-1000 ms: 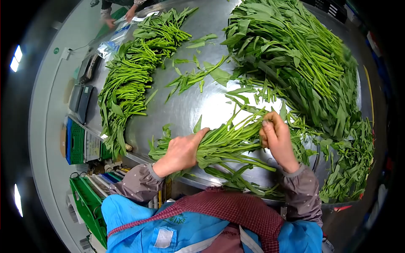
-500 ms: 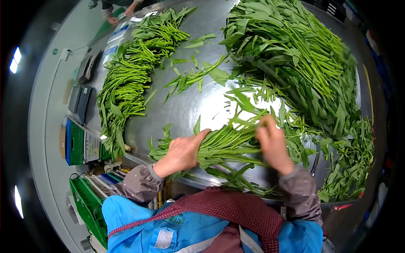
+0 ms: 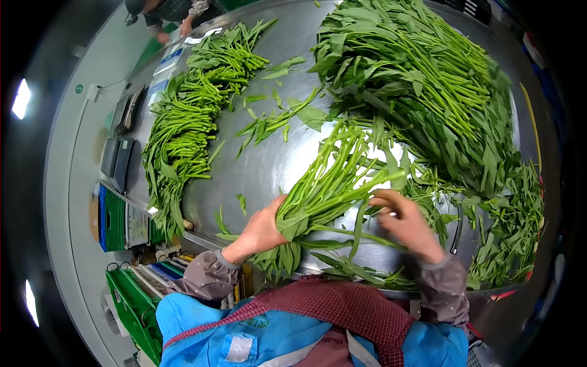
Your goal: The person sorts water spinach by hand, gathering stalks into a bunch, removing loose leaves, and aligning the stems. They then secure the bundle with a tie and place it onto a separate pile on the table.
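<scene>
Steel table [image 3: 269, 165], greens heaped all round. Left hand [image 3: 262, 230] fingers clamped on bunch of stems [image 3: 324, 183], tilted up over near edge. Right hand [image 3: 406, 223] fingers loosely apart, touching stray stems.

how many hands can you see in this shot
3: left hand gripping the bunch of greens, right hand at its stems, and a co-worker's hand at the table's far end; others may be hidden.
</scene>
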Available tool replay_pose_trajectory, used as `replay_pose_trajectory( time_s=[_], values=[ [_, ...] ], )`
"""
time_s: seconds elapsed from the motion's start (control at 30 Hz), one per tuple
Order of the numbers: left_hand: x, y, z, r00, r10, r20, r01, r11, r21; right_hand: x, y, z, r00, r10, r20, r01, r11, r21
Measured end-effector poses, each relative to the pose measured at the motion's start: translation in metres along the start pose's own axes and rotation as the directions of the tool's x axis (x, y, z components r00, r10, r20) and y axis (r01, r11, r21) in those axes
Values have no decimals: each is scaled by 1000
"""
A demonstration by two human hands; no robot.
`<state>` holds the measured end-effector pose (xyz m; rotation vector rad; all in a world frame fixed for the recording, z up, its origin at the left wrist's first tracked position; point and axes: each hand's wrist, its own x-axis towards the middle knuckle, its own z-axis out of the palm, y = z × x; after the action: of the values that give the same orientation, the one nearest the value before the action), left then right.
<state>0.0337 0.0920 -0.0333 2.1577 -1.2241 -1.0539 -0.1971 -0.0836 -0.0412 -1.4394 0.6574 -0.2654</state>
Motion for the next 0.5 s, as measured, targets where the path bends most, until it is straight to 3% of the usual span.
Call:
replay_pose_trajectory(
  time_s=[0.07,0.13,0.17,0.2,0.23,0.27,0.3,0.33,0.37,0.4,0.43,0.47,0.5],
  values=[
    [-1,3,5,1000,5,27,-5,1000,24,8,-10,13,1000,-9,21,10,1000,-20],
    [-3,-4,7,997,-4,72,3,1000,21,13,-14,11,983,128,133,-177,857,483],
    [-4,-8,4,997,-2,75,1,1000,25,24,18,-9,918,-387,-82,389,846,366],
    [-6,-11,1,989,21,145,-8,996,-90,16,-6,-30,981,-103,-167,189,729,658],
    [-9,-14,-1,976,50,211,-5,979,-206,14,-26,-47,952,49,-302,223,563,796],
    [-9,-18,-2,964,79,253,-4,958,-286,14,-19,-64,966,-62,-250,238,584,776],
    [-8,-20,0,963,83,255,-6,958,-287,15,-20,-61,966,-62,-253,240,586,774],
    [-8,-22,3,968,107,226,-45,964,-263,17,-20,-52,969,-26,-247,145,865,480],
    [-8,-22,6,971,132,199,-82,968,-237,19,-20,-44,967,13,-255,15,994,108],
    [-8,-8,7,985,72,156,-32,970,-243,22,-17,-38,995,-1,-100,1,1000,3],
    [-8,-1,8,984,74,160,-34,970,-241,22,-24,-21,997,12,-79,-23,990,-137],
    [-9,4,10,985,70,158,-42,984,-172,27,-18,-13,991,104,80,-79,960,-268],
    [-10,7,11,985,63,159,-47,994,-101,34,-1,1,975,132,180,-9,829,-559]
  ],
)
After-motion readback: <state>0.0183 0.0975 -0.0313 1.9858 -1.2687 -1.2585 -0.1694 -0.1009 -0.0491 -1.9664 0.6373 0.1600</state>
